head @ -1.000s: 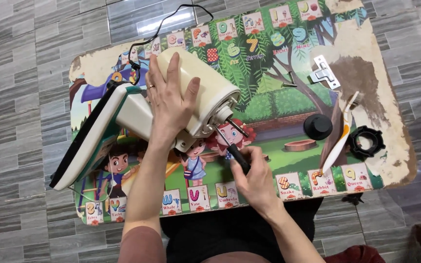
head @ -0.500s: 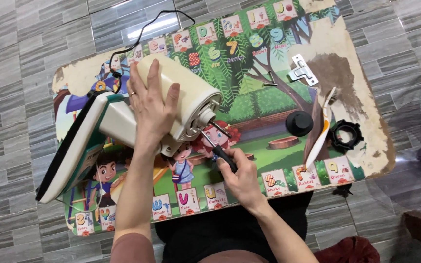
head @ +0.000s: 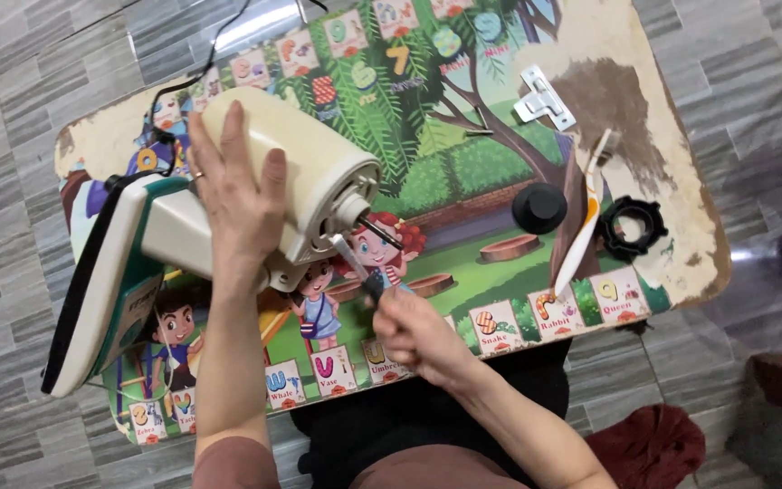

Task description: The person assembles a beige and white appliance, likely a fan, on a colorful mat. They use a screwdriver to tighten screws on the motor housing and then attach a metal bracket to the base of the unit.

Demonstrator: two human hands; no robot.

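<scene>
Flat on the left of the picture-printed table (head: 500, 195), the left hand (head: 233, 195) spreads wide over the cream fan motor (head: 305, 181); nearer, the right hand (head: 418, 335) grips a screwdriver (head: 359, 267) against its face.

Cream motor housing (head: 291, 181) on a teal and cream base (head: 110, 290) with a black edge. Black cord (head: 194, 77). Low table (head: 681, 226) printed with a bright cartoon scene — green trees, children, coloured letter tiles — print worn to bare beige and brown at the right end. Black round knob (head: 538, 207), black ring nut (head: 631, 227), silver metal bracket (head: 544, 97), white-orange strip (head: 581, 231). Screwdriver (head: 359, 269) — dark handle, silver shaft. Grey striped floor tiles (head: 29, 109).
</scene>
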